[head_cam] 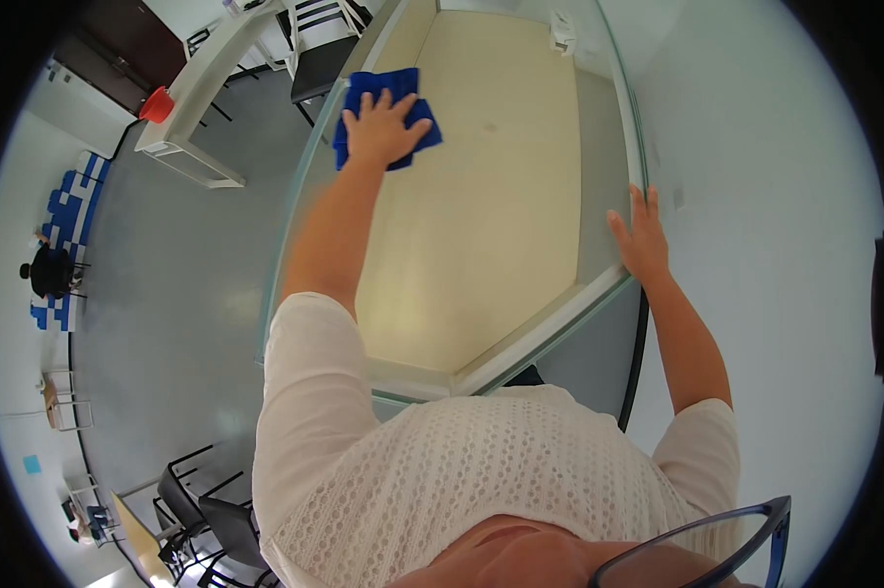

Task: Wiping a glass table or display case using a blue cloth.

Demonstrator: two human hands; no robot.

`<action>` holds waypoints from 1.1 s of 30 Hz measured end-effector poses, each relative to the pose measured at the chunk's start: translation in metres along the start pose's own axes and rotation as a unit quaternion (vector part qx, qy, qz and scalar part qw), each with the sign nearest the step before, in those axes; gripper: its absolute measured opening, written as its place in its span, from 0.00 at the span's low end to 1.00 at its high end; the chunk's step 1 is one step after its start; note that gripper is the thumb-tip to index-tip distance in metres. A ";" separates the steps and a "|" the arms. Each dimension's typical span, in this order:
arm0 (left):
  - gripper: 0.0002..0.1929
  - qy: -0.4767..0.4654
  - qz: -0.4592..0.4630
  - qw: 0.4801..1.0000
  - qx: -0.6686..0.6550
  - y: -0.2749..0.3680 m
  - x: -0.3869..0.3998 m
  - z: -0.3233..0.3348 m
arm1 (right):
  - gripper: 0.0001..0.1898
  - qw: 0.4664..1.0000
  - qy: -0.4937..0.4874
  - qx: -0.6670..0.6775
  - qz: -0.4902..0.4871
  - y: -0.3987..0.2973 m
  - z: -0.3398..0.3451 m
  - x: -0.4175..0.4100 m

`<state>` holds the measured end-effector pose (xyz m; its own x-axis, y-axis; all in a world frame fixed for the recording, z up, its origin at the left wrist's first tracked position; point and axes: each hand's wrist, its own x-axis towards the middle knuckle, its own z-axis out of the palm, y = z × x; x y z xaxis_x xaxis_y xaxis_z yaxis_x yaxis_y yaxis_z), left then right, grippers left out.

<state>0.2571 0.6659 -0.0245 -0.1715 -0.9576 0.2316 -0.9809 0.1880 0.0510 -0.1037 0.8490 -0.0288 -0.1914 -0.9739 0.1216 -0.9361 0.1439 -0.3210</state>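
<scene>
My left hand (384, 131) lies flat with spread fingers on a blue cloth (394, 82), pressing it near the far left edge of a glass-topped display case (486, 220). The cloth is creased and spread out, with its corners showing around my hand. At the case's right side, my right hand (643, 234) rests on the glass edge, its fingers extended and holding nothing. A cream panel (500, 184) shows beneath the glass.
A white wall (765, 220) stands close along the right. A small white device (561, 33) sits at the case's far end. To the left are a white table (214, 66) with a red bucket (157, 105), a black-seated chair (324, 70) and a distant person (51, 270). Black chairs (225, 514) stand lower left.
</scene>
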 end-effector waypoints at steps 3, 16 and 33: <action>0.32 -0.007 0.045 0.999 -0.010 0.038 -0.021 -0.007 | 0.35 1.000 0.002 -0.008 -0.006 0.005 0.004 0.002; 0.30 -0.032 0.143 0.985 -0.089 0.129 -0.146 -0.042 | 0.31 0.990 0.026 -0.131 -0.033 -0.011 0.002 0.008; 0.27 0.009 -0.273 0.961 0.044 -0.044 -0.301 -0.078 | 0.20 0.936 0.118 0.238 -0.232 0.014 0.021 0.013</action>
<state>0.3593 0.9631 -0.0209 0.3718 -0.9040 0.2112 -0.9283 -0.3615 0.0868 -0.1130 0.8349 -0.0510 0.0898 -0.8385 0.5374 -0.7076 -0.4335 -0.5581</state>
